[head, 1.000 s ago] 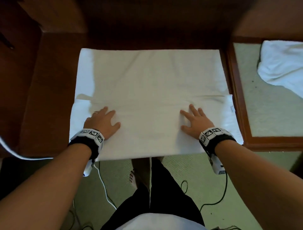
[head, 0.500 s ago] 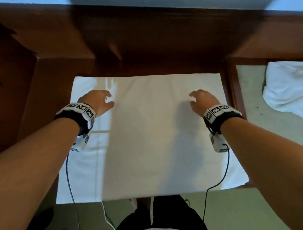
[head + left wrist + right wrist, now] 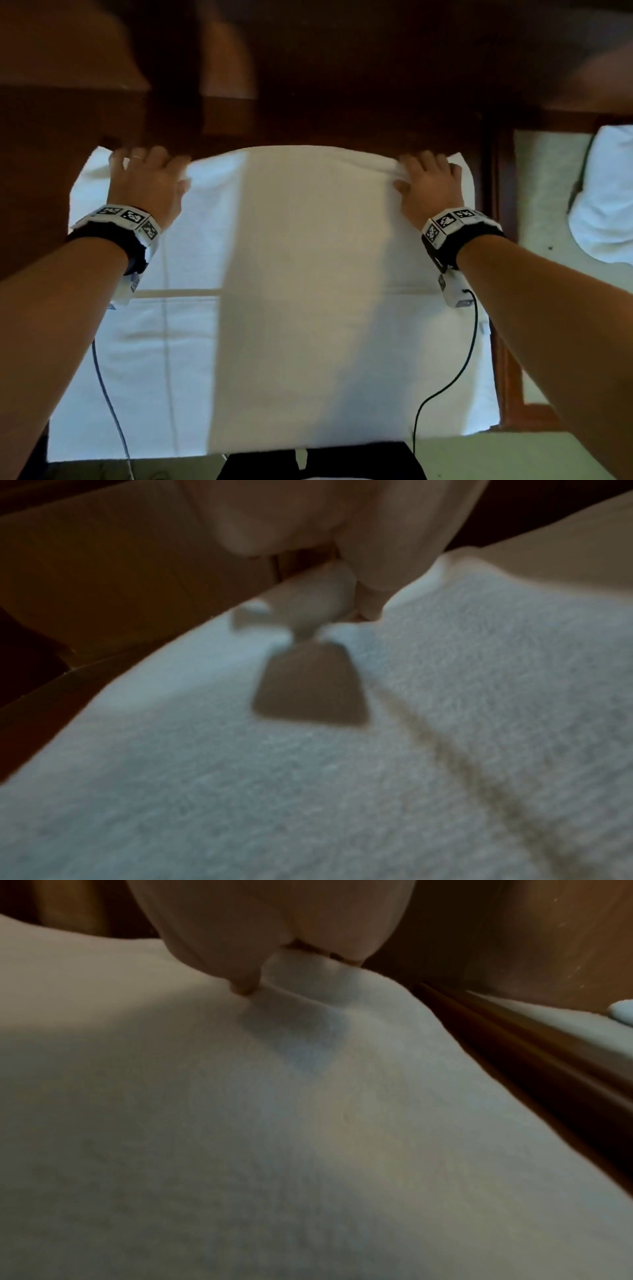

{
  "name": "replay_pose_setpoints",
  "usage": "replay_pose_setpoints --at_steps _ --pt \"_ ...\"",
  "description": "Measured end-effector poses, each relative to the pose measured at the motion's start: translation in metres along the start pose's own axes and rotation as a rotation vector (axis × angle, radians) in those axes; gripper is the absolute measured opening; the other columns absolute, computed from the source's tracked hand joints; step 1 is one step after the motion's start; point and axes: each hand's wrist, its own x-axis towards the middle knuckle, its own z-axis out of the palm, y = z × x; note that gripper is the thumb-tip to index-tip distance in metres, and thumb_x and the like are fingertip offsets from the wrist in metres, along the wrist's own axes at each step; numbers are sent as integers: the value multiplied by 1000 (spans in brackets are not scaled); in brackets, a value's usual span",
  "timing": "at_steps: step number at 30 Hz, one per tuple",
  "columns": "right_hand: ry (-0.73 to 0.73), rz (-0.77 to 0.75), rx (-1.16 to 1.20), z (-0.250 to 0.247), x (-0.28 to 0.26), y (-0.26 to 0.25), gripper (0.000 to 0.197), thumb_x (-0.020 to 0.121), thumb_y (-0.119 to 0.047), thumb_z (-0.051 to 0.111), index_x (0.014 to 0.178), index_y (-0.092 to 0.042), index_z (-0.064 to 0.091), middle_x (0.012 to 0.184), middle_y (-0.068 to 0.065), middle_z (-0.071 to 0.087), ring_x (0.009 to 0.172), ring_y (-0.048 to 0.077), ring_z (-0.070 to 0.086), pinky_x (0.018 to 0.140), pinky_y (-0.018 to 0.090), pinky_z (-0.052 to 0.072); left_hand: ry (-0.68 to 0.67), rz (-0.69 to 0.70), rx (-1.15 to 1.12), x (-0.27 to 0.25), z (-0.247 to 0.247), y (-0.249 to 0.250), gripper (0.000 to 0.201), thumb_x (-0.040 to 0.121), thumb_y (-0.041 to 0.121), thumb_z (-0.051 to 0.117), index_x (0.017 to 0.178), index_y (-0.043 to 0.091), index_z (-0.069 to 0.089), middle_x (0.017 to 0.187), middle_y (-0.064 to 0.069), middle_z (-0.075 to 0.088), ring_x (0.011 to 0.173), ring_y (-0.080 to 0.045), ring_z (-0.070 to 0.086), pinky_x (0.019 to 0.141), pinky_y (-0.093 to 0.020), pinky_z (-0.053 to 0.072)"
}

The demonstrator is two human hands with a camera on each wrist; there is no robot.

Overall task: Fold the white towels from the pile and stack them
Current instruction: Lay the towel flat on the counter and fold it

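Note:
A large white towel [image 3: 291, 274] lies spread flat on the dark wooden table [image 3: 44, 164], with a folded layer across its near half. My left hand [image 3: 147, 178] grips the towel's far edge near the far-left corner. My right hand [image 3: 428, 181] grips the same edge near the far-right corner. In the left wrist view the left hand [image 3: 342, 593] pinches a raised bit of the towel [image 3: 240, 777] edge. In the right wrist view the thumb and fingers of the right hand [image 3: 291, 964] squeeze a small ridge of towel [image 3: 308, 1123]. The edge between the hands bows slightly upward.
More white towels [image 3: 606, 195] lie heaped on a green-topped side table [image 3: 548, 291] with a wooden frame [image 3: 507, 308], to the right. Dark wooden furniture [image 3: 308, 68] rises just behind the towel's far edge. Cables [image 3: 469, 342] hang from both wrists over the towel.
Both hands left the near fold, travelled across the towel to its far edge and took hold of it. The head view has leaned forward over the table.

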Motion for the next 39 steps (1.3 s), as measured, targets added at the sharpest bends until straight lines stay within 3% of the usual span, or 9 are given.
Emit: replay_pose_setpoints --at_steps 2,5,10,14,21,26,34,36,39 --pt "-11 3 -14 -7 8 0 33 94 -18 57 124 -6 58 122 17 54 114 39 47 96 49 34 12 15 -17 4 -11 0 18 90 9 67 103 0 58 99 -27 51 86 -48 55 85 -57 40" --pt "31 -9 26 -28 16 -1 25 93 -14 57 114 -2 61 114 19 58 106 40 53 89 47 40 -6 -41 -132 9 -36 -3 17 96 13 60 103 -1 53 106 -29 50 82 -52 55 69 -54 40" --pt "98 23 112 -71 3 -3 22 95 -23 54 110 -7 57 84 19 66 79 42 62 76 46 47 71 27 -59 -1 -85 -17 22 94 26 63 87 5 58 83 -23 62 78 -44 61 73 -49 40" --pt "154 -2 26 -95 -40 -10 15 94 -25 53 94 -11 55 73 5 51 70 33 54 88 44 40 148 72 28 -42 -112 -25 28 93 35 62 85 8 60 79 -18 61 75 -40 61 75 -47 37" --pt "322 -8 21 -91 -158 -17 13 89 -25 51 86 -12 53 88 11 60 83 34 55 89 44 30 336 114 26 -166 -105 -20 22 91 28 60 88 6 64 79 -17 53 74 -41 55 74 -51 36" --pt "422 -8 12 -52 -249 -19 18 83 -27 53 91 -12 61 88 9 59 83 33 55 83 41 25 287 98 -9 -260 -53 -11 31 73 12 80 102 9 71 88 -17 55 83 -41 56 77 -50 33" --pt "-53 96 -232 38 -350 -10 29 70 -13 76 97 -13 64 96 11 56 90 34 52 84 52 37 16 100 -82 -337 42 27 54 66 19 85 117 12 68 94 -14 58 85 -36 59 78 -49 38" --pt "-51 76 -220 40 -351 -10 45 72 -10 70 116 -15 61 118 15 54 105 38 49 88 53 37 12 83 -91 -335 46 35 65 67 22 84 129 14 63 106 -17 59 93 -39 57 81 -50 39" --pt "-163 67 -112 42 -337 -9 72 81 -6 57 147 -24 36 156 16 26 141 44 26 105 59 32 -14 128 -137 -323 53 40 77 71 11 79 143 20 54 139 -24 50 116 -52 50 86 -61 46"
